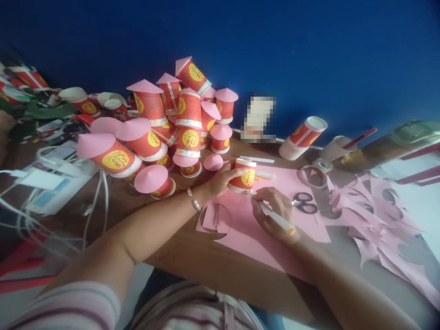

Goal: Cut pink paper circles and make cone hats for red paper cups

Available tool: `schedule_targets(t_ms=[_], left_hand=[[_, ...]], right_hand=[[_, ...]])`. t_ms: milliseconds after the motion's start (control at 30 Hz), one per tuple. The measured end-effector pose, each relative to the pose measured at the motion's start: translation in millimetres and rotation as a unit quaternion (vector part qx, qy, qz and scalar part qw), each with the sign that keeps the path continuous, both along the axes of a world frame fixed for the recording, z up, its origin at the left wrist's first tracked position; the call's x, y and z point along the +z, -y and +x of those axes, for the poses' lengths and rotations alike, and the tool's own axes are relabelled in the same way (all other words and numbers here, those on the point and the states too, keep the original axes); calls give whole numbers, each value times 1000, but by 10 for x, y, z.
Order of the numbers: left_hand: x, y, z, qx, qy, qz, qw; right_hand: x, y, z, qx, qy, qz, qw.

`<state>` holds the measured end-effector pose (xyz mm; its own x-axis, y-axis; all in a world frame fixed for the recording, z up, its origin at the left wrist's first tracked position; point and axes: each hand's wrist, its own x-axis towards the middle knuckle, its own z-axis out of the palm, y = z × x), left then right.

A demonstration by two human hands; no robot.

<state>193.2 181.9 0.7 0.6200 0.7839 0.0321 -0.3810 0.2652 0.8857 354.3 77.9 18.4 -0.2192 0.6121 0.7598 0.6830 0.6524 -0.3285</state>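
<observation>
While the left hand clasps the red cup nearly upright over pink paper, hiding part of its side, the right hand pinches a white pen slanting up-left toward the cup's lower edge, tip contact unclear.

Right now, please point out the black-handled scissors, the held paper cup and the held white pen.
Black-handled scissors (305,202): head view, on the handles.
Paper cup (239,182): head view, on its red wall.
White pen (277,217): head view, on the barrel.

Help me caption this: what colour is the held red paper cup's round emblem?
The round emblem is yellow, on the red paper cup; clearest in the head view.
</observation>
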Motion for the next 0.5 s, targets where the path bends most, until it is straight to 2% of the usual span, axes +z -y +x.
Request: schedule_targets(t_ms=[233,500], left_hand=[[47,10,-14,9,-26,-4,1000],[3,0,-9,-4,-12,-9,1000]], right_hand=[[-34,-10,19,2,5,5,1000],[-126,-16,40,6,10,8,1000]])
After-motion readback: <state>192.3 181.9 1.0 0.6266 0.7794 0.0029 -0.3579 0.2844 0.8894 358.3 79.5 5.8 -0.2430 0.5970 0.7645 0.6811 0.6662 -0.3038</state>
